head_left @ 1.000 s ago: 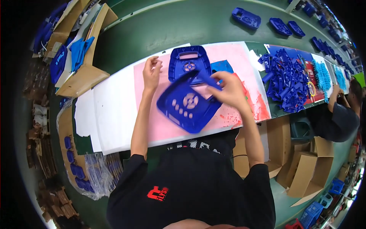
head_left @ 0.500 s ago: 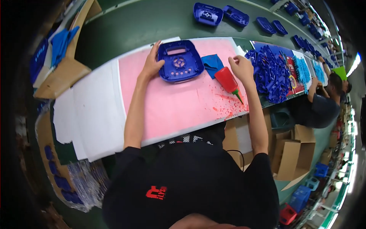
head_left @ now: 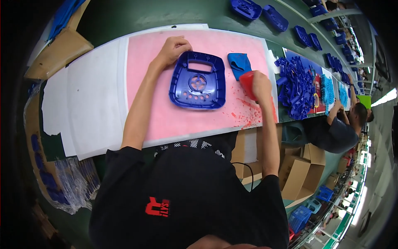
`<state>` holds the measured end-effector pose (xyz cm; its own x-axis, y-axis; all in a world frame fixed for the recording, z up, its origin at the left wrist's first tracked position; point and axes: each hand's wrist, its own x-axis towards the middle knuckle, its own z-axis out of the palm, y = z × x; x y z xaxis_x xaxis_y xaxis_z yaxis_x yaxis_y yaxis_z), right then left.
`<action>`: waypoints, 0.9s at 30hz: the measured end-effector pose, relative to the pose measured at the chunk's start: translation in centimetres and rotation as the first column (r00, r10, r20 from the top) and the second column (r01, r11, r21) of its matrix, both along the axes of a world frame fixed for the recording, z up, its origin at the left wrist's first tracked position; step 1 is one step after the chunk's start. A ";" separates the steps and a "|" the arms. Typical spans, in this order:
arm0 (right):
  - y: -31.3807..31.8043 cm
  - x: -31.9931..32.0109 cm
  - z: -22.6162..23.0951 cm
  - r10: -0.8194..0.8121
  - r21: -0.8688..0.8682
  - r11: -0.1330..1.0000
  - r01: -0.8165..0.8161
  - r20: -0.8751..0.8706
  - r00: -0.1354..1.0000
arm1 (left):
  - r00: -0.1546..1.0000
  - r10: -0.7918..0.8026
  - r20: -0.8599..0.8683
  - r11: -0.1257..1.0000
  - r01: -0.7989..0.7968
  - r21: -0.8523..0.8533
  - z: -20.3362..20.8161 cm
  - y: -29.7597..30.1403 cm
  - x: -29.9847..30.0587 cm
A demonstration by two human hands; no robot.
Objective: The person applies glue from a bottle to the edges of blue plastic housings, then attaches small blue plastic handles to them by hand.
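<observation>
A blue plastic housing [head_left: 197, 97] lies with its hollow side up on the pink sheet; it has a rectangular slot, a round grille and a row of small holes. My left hand [head_left: 174, 49] is at its upper left corner, fingers curled against the edge. With its fingers wrapped round a red squeeze bottle [head_left: 247, 85], my right hand [head_left: 262, 87] is to the right of the housing. The bottle's green nozzle is out of sight. Just beyond the bottle, a folded blue cloth [head_left: 239, 64] rests on the sheet.
Red specks mark the pink sheet [head_left: 161, 120] near the bottle. To the right is a heap of blue plastic parts [head_left: 296, 89], with a co-worker [head_left: 338, 130] beyond. More blue housings [head_left: 275, 18] sit on the green surface at the back. Cardboard boxes [head_left: 300, 176] stand below the table edge.
My right hand has closed round the red bottle. My left hand has shifted from the housing's left side to its upper left corner. The housing appears slightly turned and lower in view.
</observation>
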<state>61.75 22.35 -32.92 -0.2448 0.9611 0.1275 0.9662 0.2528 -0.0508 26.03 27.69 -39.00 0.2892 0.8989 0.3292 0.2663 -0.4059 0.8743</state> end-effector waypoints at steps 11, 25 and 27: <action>2.4 -5.1 10.4 -0.268 0.159 0.782 -0.602 -0.786 -0.556 | 0.989 0.069 0.130 0.994 -0.057 -0.094 -0.2 -0.5 1.2; 3.7 -15.7 2.3 -0.184 -0.041 0.975 -0.218 -0.698 -0.692 | 0.968 0.184 0.171 0.975 -0.157 -0.159 0.1 -0.5 0.1; 3.8 -15.5 2.0 -0.173 -0.042 0.977 -0.208 -0.725 -0.667 | 0.963 0.179 0.203 0.980 -0.156 -0.123 0.3 -0.5 0.5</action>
<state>46.23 26.13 -30.95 0.0545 0.9973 0.0491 -0.7330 0.0733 -0.6762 26.57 27.16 -38.73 0.0652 0.9611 0.2683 0.1264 -0.2747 0.9532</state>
